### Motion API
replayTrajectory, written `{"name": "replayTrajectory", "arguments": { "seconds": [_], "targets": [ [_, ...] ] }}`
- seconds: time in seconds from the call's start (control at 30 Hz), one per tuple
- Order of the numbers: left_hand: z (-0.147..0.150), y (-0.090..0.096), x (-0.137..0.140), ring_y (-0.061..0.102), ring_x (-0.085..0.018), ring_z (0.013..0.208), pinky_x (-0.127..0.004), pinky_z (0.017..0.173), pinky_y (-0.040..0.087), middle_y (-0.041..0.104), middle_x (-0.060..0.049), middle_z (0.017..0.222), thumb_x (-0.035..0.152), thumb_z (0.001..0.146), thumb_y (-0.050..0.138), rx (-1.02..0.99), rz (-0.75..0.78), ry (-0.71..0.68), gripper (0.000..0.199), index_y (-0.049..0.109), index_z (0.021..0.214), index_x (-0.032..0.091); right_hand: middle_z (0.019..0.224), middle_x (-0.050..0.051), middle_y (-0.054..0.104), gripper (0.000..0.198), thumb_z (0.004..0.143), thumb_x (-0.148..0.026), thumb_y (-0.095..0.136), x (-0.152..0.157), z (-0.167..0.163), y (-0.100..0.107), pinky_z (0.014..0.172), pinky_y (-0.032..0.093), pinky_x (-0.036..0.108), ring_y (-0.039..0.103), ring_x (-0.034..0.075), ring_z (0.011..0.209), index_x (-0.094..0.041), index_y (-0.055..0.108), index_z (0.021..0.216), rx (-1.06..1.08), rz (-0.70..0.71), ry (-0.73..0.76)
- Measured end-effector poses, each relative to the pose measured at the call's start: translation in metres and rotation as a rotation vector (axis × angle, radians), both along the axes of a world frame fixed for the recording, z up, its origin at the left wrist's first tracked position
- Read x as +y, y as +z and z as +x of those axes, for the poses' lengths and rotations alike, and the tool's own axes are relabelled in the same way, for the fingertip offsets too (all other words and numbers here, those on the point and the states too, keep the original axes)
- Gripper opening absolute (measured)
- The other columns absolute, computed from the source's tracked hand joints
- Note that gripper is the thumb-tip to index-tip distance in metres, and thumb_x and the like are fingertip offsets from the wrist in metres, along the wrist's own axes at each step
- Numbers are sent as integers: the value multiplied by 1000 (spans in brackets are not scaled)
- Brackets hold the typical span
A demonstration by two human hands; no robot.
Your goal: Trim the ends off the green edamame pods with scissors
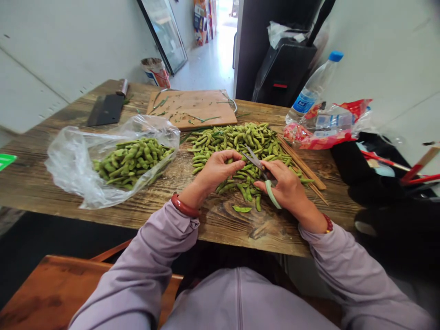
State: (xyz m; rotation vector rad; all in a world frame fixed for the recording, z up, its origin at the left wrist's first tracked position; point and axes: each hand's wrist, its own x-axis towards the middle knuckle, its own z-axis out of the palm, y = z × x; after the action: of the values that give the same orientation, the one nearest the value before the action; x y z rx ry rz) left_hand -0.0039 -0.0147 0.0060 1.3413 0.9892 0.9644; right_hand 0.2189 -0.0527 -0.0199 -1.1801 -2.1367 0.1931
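Note:
A pair of scissors (255, 160) with pale green handles is in my right hand (284, 184), its blades parted and pointing up and left. My left hand (220, 168) is closed in a pinch beside the blades. Whatever lies between its fingertips is too small to make out. Beneath and beyond both hands spreads a large pile of green edamame pods (237, 135). A few loose pods lie at the near side of the pile, one single pod (242, 209) closest to me. To the left, a clear plastic bag (74, 158) lies open with more pods (135, 160) inside.
Behind the pile lies a wooden cutting board (192, 107) with green scraps. A dark cleaver (106, 110) rests at the back left of the wooden table (185, 201). Chopsticks (304, 165), a water bottle (309, 94) and red-and-clear packaging (330, 126) are on the right.

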Motion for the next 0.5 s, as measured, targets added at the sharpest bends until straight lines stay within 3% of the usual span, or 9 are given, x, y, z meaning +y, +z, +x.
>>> {"name": "replayTrajectory", "arguments": {
  "seconds": [0.1, 0.3, 0.5],
  "targets": [
    [2, -1, -1, 34, -7, 50, -23, 49, 25, 45, 6, 55, 37, 74, 77, -25, -9, -15, 24, 65, 78, 16, 111, 13, 66, 50, 89, -38, 71, 0, 0, 0, 77, 60, 44, 68, 27, 88, -20, 58, 134, 4, -7, 18],
    [6, -1, -2, 53, -11, 67, -23, 59, 39, 68, -1, 76, 33, 73, 77, 1, 47, -64, 20, 73, 81, 15, 113, 13, 65, 54, 86, -37, 74, -1, -1, 0, 83, 59, 45, 67, 30, 99, -21, 58, 135, 6, -33, 48],
    [8, 2, -5, 61, -15, 78, -25, 67, 45, 73, -3, 81, 32, 73, 78, -5, 34, -91, 20, 77, 84, 15, 114, 14, 64, 53, 86, -36, 74, -1, -2, 0, 82, 59, 43, 67, 29, 99, -19, 58, 135, 5, -37, 62]
  ]
}}
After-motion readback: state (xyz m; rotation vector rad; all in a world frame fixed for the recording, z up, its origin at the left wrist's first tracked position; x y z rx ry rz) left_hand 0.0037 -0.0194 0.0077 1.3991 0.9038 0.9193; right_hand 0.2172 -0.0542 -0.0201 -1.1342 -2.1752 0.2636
